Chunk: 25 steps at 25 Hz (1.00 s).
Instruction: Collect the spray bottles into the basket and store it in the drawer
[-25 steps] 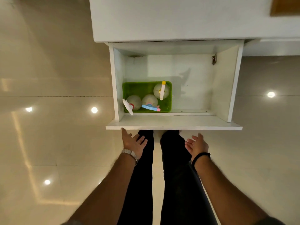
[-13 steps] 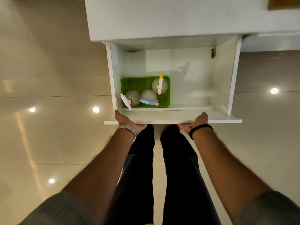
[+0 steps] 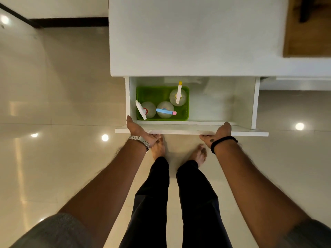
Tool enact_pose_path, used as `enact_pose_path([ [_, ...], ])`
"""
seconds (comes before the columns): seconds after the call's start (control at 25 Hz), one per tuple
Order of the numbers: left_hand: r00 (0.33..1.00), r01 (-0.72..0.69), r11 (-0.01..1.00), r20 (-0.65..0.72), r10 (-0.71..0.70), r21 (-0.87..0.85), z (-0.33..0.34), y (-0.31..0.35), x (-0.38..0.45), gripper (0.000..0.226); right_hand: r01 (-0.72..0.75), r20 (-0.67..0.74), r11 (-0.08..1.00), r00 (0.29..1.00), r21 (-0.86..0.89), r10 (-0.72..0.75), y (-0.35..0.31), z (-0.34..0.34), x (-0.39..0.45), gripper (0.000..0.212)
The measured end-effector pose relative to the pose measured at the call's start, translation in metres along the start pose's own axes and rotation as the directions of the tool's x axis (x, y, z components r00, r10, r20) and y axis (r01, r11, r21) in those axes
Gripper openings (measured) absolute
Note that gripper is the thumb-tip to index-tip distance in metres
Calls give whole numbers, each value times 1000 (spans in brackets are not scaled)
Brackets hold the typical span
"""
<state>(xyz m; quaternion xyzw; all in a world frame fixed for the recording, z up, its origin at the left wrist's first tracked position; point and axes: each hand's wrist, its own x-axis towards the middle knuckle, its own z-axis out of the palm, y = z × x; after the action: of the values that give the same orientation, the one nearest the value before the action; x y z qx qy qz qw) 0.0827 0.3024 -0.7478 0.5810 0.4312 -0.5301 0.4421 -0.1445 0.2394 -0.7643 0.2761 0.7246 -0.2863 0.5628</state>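
A green basket (image 3: 154, 93) sits in the left part of the white drawer (image 3: 218, 104), which is partly slid under the white cabinet top (image 3: 188, 36). Three clear spray bottles stand in it: one with a white and red head (image 3: 148, 109), one with a blue and pink head (image 3: 165, 109), one with a white and yellow head (image 3: 179, 96). My left hand (image 3: 138, 130) grips the drawer's front panel (image 3: 179, 131) at its left end, thumb on top. My right hand (image 3: 218, 132) grips the same panel further right.
Glossy beige floor tiles (image 3: 53, 104) spread to both sides, with ceiling lights reflected in them. My legs in black trousers (image 3: 155, 194) and bare feet stand just in front of the drawer. A wooden surface (image 3: 306, 33) shows at the top right.
Both hands rose from below the drawer front and took hold of it. The drawer has slid back into the cabinet, so less of its inside shows.
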Motion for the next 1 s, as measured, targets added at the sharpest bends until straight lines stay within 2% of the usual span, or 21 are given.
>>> enact_pose_path([
  [0.32, 996, -39, 999, 81, 38, 12, 53, 32, 0, 90, 56, 110, 998, 992, 25, -59, -33, 56, -4, 74],
  [0.52, 987, -84, 995, 144, 76, 55, 86, 51, -1, 95, 114, 216, 993, 969, 27, -118, -50, 85, -6, 64],
  [0.68, 978, -123, 989, 178, 107, 81, 106, 67, 0, 107, 145, 272, 987, 949, 67, -158, -65, 104, -12, 65],
  [0.8, 961, -173, 979, 238, 143, 112, 119, 78, 1, 105, 156, 319, 986, 932, 67, -169, -76, 117, -16, 71],
  [1.0, 948, -206, 965, 276, 156, 164, 125, 88, 1, 102, 198, 335, 980, 921, 36, -198, -79, 126, -21, 67],
])
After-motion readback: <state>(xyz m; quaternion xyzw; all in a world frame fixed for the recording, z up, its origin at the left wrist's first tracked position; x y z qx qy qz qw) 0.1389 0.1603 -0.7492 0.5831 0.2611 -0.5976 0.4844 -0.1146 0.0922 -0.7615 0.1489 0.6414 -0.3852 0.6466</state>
